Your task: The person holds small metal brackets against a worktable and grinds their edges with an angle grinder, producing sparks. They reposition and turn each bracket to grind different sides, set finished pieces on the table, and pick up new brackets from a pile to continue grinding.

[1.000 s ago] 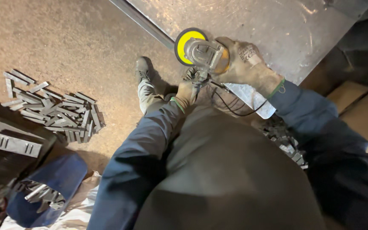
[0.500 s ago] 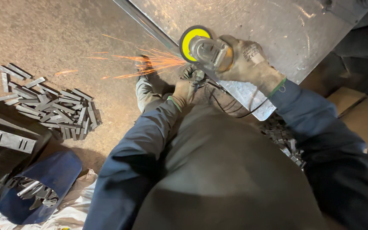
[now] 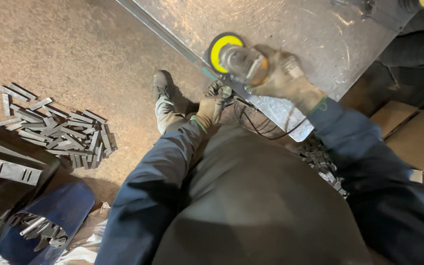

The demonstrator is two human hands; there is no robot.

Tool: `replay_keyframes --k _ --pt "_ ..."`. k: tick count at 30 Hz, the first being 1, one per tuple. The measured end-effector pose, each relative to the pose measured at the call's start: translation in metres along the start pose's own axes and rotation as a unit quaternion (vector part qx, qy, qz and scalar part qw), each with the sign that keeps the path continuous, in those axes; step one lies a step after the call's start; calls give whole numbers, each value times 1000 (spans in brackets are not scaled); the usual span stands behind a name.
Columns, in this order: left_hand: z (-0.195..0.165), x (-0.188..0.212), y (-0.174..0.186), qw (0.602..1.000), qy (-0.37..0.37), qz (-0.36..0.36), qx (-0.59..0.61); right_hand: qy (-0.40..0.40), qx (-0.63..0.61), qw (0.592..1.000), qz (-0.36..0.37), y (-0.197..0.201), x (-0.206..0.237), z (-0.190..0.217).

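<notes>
My right hand (image 3: 283,78), in a worn work glove, grips the body of an angle grinder (image 3: 239,61) whose yellow-centred disc (image 3: 221,46) sits at the edge of a large metal table plate (image 3: 295,34). My left hand (image 3: 208,112), also gloved, is closed on a small metal piece (image 3: 220,91) held just under the table's edge, below the disc. No sparks are visible. A black cable (image 3: 263,130) loops from the grinder across my lap. My boot (image 3: 162,84) rests on the floor beside the table edge.
A heap of short grey metal strips (image 3: 57,130) lies on the concrete floor at left. A slotted metal plate (image 3: 12,171) and a blue container of metal parts (image 3: 40,223) sit at lower left. More small parts (image 3: 322,164) and cardboard boxes (image 3: 413,135) are at right.
Sparks flew leftward from the disc half a second ago; now they have stopped. The grinder and both hands stay at the table edge.
</notes>
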State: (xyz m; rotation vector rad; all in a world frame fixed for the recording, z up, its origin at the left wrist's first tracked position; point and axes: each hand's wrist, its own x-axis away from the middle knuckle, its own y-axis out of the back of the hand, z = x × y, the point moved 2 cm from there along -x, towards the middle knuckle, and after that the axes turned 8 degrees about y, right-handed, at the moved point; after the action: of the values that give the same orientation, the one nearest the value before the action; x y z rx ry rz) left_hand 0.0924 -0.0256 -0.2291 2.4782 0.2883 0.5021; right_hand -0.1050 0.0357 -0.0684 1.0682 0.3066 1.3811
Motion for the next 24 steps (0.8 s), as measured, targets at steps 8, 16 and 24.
replay_keyframes --k 8,16,24 --pt "-2 -1 12 975 -128 -183 -8 11 -40 999 -22 11 -2 28" --pt "3 -1 12 979 -145 -142 36 -61 -150 982 -97 -2 20 -3" --pt "1 0 23 993 -51 -20 104 -61 -208 967 -135 -9 52 -5"
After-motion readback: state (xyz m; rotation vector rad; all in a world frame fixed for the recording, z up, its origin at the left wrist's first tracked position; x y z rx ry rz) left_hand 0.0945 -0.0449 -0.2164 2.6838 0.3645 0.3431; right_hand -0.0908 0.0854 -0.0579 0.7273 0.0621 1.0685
